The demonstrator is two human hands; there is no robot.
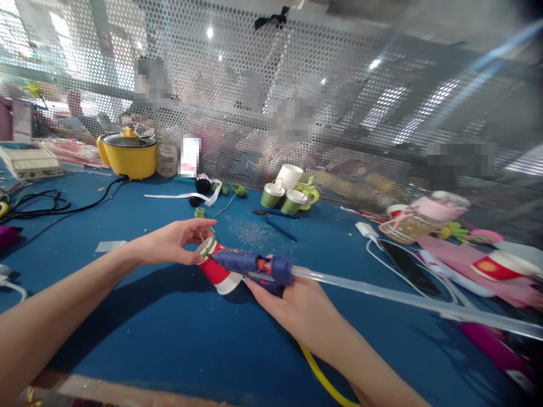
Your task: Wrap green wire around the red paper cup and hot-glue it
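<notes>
My left hand [173,242] is closed at the narrow end of a red and white paper cup [218,273], which lies tilted. Its thumb and fingers pinch green yarn [206,247] against the cup's end. In my right hand [299,299] is a blue hot glue gun [241,263], with a long clear glue stick [365,287] sticking out of its back toward the right. The gun's nozzle points at the cup end beside the yarn. A thin strand of yarn runs back to a small green yarn bundle [240,190].
Blue-handled pliers [278,223] lie beyond the cup, near small green-wrapped cups [272,195]. A yellow electric pot [129,155] stands back left. On the right are a phone [409,265], white cables and a pink-lidded jar [407,223]. A perforated metal screen [237,102] closes the back.
</notes>
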